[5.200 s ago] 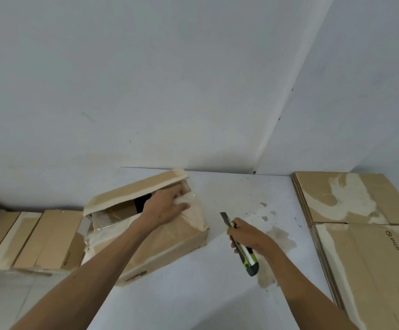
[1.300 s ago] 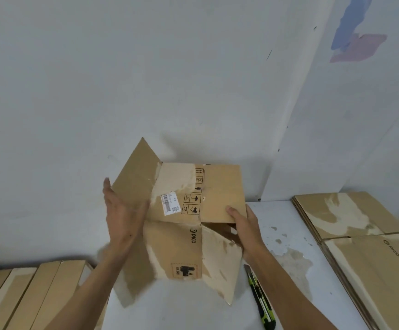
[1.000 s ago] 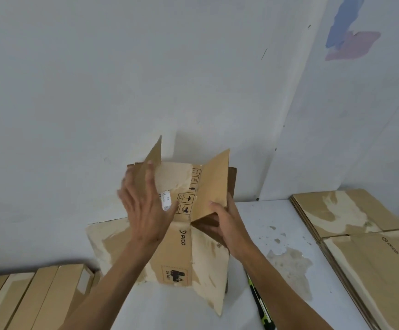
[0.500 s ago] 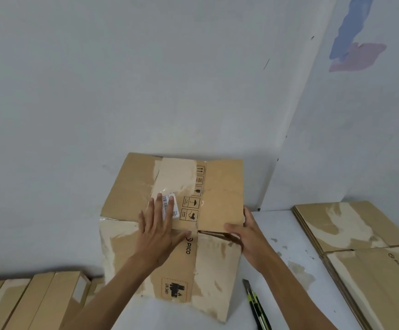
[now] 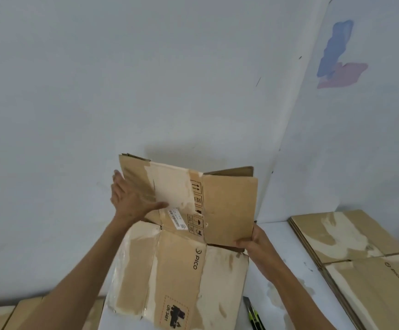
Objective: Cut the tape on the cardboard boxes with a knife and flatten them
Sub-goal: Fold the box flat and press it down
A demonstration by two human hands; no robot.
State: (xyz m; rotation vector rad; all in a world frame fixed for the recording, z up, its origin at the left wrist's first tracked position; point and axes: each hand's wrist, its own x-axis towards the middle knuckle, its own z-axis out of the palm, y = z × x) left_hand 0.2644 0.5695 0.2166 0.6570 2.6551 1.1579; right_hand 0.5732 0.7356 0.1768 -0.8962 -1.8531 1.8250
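The light, stiff brown cardboard box [image 5: 181,236], half collapsed, is being pressed at nine o'clock by the straight-fingered left hand [image 5: 131,201] and pinched at its four o'clock flap edge by the right hand [image 5: 256,244], the best holds.

Single head-worn view, facing forward and down, near the cardboard box [image 5: 189,234], toward wall corner [image 5: 279,148]

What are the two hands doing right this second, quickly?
Left hand: open, fingers straight, pressing flat against the cardboard box.
Right hand: gripping the lower corner of the box's raised flap.
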